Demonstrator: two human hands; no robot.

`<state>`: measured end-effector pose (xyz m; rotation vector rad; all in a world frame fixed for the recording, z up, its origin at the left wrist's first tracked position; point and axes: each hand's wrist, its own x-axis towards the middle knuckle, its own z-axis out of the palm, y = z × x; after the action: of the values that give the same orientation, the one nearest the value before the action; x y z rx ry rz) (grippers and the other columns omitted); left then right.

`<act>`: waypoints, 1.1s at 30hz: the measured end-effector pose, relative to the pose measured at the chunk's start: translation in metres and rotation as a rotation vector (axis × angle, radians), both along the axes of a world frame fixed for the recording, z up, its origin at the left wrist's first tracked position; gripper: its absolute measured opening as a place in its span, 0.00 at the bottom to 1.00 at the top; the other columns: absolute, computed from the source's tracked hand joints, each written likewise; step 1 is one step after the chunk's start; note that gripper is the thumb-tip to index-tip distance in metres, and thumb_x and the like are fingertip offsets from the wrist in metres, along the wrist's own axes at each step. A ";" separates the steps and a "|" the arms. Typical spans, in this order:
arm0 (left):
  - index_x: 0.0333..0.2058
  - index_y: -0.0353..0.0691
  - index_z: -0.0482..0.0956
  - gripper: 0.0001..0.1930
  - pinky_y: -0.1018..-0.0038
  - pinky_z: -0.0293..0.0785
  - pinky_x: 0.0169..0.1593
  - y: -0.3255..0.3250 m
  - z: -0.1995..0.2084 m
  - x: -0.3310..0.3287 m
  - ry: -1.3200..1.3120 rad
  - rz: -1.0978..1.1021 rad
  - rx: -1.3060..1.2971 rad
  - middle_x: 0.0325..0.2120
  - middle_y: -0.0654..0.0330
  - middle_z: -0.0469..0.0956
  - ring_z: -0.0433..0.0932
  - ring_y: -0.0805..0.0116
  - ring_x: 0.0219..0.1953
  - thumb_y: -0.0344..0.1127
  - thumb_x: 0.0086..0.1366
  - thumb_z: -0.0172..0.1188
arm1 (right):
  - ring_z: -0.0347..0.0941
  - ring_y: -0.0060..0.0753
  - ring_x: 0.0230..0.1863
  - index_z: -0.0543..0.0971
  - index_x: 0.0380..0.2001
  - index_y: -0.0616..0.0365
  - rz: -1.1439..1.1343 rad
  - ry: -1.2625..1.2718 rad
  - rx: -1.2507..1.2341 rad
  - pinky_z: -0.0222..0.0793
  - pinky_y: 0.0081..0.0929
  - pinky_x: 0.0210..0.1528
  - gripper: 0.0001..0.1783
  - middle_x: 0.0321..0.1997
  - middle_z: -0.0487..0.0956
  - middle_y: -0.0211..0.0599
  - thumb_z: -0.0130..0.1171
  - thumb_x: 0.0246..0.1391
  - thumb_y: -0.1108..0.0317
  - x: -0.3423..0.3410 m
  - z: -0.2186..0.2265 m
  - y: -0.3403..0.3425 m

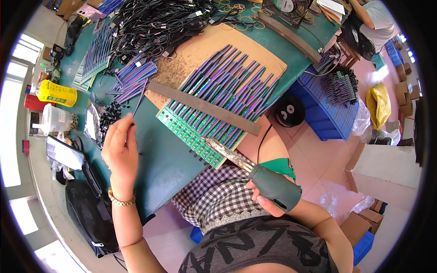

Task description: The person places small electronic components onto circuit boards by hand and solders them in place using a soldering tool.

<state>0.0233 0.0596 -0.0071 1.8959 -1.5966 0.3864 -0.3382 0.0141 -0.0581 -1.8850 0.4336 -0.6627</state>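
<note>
My right hand is wrapped round the dark green handle of a soldering iron. The iron's stained metal shaft points up and left, its tip over the edge of a panel of small green circuit boards. Rows of purple and dark ribbon cables run from the boards toward the far right, with a flat brown bar lying across them. My left hand is raised left of the panel, fingers pinched together at the near end of one thin purple ribbon cable. The cable's other end reaches a loose pile of similar cables.
Small black parts lie beyond my left hand. A tangle of black cables covers the table's far side. At left are a phone, a clear cup and a yellow bottle. A blue crate stands at right.
</note>
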 end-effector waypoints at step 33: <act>0.36 0.38 0.81 0.14 0.47 0.51 0.67 0.007 -0.020 -0.053 -0.063 -0.400 0.136 0.32 0.63 0.79 0.77 0.69 0.30 0.24 0.48 0.65 | 0.80 0.37 0.35 0.78 0.33 0.63 -0.062 0.061 -0.019 0.78 0.39 0.45 0.07 0.27 0.80 0.36 0.55 0.48 0.77 0.012 0.001 0.004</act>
<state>-0.0295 0.0666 -0.0271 1.6155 -2.0346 0.1703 -0.3260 0.0179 -0.0572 -1.9198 0.5279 -0.6536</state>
